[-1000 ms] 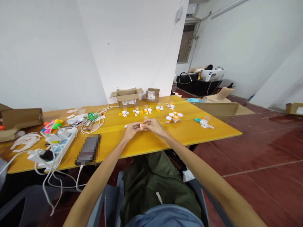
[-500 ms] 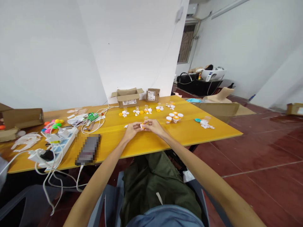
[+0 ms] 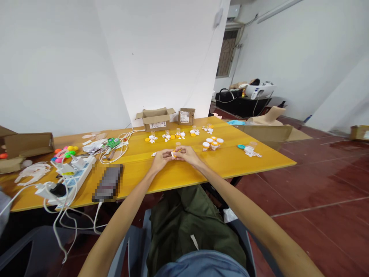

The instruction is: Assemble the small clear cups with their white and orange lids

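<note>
My left hand [image 3: 162, 158] and my right hand [image 3: 186, 154] meet over the near part of the yellow table [image 3: 135, 165]. Between their fingertips is a small orange-and-white plastic piece [image 3: 173, 153], lidlike in look and mostly covered by my fingers. Just beyond my right hand stands a small clear cup [image 3: 178, 144]. A few white bits [image 3: 153, 154] lie beside my left hand. Several small jars with white and orange lids [image 3: 213, 144] are grouped to the right of my hands.
Clusters of clear cups, white pieces and orange rings [image 3: 170, 136] line the back, before an open carton [image 3: 156, 120] and a smaller box [image 3: 186, 116]. A teal ring [image 3: 241, 146] lies right. Left are a phone [image 3: 108, 182], a power strip [image 3: 76, 179] with cables and coloured balls [image 3: 65, 151].
Almost nothing differs. Both hands stay in the same place with the small piece between them; the view has shifted very slightly.
</note>
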Demonstrator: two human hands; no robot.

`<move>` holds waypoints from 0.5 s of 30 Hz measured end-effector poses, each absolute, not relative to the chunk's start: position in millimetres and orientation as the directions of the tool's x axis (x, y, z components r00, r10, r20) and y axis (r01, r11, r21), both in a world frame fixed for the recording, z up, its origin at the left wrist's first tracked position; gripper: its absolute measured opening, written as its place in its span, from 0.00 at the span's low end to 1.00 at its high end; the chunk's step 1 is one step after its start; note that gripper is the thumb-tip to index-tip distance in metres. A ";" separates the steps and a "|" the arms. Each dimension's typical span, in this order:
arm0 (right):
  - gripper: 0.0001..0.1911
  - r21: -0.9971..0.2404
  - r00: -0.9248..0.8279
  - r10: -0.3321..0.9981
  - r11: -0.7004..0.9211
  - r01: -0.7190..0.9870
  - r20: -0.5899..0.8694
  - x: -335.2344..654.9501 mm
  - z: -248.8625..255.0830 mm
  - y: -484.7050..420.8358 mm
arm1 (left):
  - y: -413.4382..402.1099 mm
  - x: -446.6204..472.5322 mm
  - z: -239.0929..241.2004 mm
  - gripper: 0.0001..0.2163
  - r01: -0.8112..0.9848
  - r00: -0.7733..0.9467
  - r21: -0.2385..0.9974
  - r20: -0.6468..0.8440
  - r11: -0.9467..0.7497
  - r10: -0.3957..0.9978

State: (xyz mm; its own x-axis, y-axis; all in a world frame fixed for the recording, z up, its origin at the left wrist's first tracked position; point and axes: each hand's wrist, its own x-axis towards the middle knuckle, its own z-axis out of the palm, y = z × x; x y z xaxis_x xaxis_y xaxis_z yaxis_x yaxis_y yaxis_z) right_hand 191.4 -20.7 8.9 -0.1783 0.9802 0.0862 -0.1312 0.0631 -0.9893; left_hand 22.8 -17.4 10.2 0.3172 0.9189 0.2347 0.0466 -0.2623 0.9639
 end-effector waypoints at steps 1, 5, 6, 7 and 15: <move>0.18 -0.988 -0.178 0.980 0.068 -0.136 0.092 191.3 7.5 -19.9 | -17.4 22.7 10.2 0.15 0.048 0.317 0.963 0.236 -0.264 0.919; 0.18 -0.984 -0.179 0.976 0.094 -0.148 0.121 191.8 2.5 -18.0 | -16.6 22.3 9.2 0.14 0.054 0.321 0.961 0.241 -0.271 0.916; 0.18 -0.984 -0.183 0.975 0.099 -0.146 0.125 192.2 2.0 -18.0 | -16.3 22.2 8.8 0.14 0.055 0.321 0.961 0.241 -0.272 0.916; 0.17 -0.985 -0.189 0.974 0.102 -0.140 0.127 192.7 1.8 -18.3 | -15.9 22.2 8.4 0.15 0.057 0.323 0.961 0.240 -0.272 0.916; 0.15 -0.991 -0.229 0.965 0.135 0.005 0.131 194.4 4.7 -18.0 | -11.2 22.2 2.3 0.15 0.089 0.343 0.959 0.223 -0.268 0.912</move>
State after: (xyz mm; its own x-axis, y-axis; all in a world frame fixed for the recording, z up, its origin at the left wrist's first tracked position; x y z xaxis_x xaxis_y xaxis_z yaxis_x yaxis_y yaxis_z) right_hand 194.4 -18.0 4.7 -0.2285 0.9647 0.1306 0.0048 0.1353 -0.9908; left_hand 22.2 -11.2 2.3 0.3427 0.9125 0.2234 0.0890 -0.2682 0.9592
